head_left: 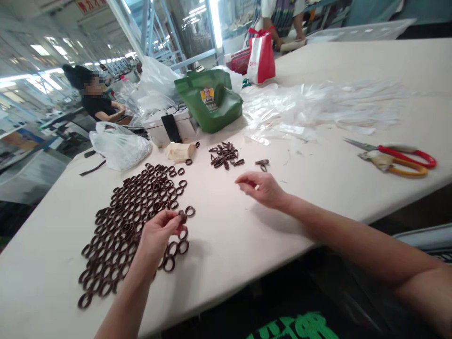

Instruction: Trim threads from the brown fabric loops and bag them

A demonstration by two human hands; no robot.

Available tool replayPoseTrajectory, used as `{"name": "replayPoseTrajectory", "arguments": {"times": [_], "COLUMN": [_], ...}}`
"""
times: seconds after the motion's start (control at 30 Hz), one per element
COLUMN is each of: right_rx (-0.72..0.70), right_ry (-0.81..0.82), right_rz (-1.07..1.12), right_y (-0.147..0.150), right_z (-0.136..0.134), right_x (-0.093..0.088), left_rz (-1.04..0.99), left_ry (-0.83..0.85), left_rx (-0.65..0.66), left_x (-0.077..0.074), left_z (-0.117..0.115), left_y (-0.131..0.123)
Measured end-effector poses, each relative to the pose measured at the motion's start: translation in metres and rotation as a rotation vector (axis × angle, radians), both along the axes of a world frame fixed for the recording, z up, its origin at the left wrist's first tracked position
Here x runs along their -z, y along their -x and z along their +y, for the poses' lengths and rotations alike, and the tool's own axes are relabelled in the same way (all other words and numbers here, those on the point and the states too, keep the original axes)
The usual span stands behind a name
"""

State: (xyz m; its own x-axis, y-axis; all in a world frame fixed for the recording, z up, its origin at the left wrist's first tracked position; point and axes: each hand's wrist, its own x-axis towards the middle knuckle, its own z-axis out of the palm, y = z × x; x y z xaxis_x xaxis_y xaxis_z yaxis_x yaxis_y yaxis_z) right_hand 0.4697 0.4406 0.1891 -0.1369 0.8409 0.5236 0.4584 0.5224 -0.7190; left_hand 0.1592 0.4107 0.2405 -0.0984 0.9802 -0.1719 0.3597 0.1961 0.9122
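Note:
My left hand (162,227) pinches a small dark brown band loop (182,216) between thumb and fingers, above the right edge of a broad spread of similar loops (122,221). Many of these stand on edge, side by side, showing their round openings. One separate loop (190,211) is just right of my left fingertips. Over the middle of the table, my right hand (263,189) has its fingers curled together, with nothing visible in them. Beyond it lie two or so flattened loops (262,163) and a small heap of flattened loops (225,155).
On the pale table (226,263) are scissors (391,157) at right, clear plastic bags (293,108), a green bag (212,101), a red-and-white bag (261,56), a white plastic bag (120,146) and a tan packet (181,152). A person (97,96) sits at left; another person's arms (298,26) show behind.

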Motion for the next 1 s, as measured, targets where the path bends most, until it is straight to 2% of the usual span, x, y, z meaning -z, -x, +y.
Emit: {"name": "replayPoseTrajectory", "arguments": {"times": [0.07, 0.17, 0.27, 0.4, 0.47, 0.6, 0.77, 0.9, 1.0], "right_rx": [-0.109, -0.191, -0.158, -0.111, -0.057, 0.038, 0.073, 0.107, 0.095], "right_ry": [-0.019, -0.075, -0.052, -0.119, -0.138, -0.152, -0.204, -0.200, -0.176], "right_rz": [0.086, 0.173, 0.220, 0.135, 0.128, 0.106, 0.085, 0.086, -0.010], "right_y": [0.022, 0.045, 0.047, 0.037, 0.034, 0.035, 0.033, 0.023, 0.016], "right_z": [-0.025, -0.059, -0.084, -0.104, -0.110, -0.114, -0.115, -0.117, -0.119], "right_x": [-0.003, -0.008, -0.015, -0.023, -0.025, -0.024, -0.021, -0.021, -0.021], "left_rz": [-0.315, -0.624, -0.819, -0.983, -1.014, -0.949, -0.860, -0.815, -0.707], "left_ry": [0.067, 0.157, 0.245, 0.331, 0.341, 0.289, 0.190, 0.170, 0.152], "left_rx": [-0.073, -0.148, -0.113, -0.060, -0.055, -0.024, -0.053, -0.041, -0.005], "left_x": [0.001, 0.004, 0.009, 0.014, 0.016, 0.022, 0.025, 0.023, 0.032], "left_z": [-0.006, -0.019, -0.031, -0.041, -0.044, -0.053, -0.062, -0.066, -0.070], "left_y": [-0.022, -0.054, -0.079, -0.101, -0.110, -0.128, -0.144, -0.145, -0.135]}}
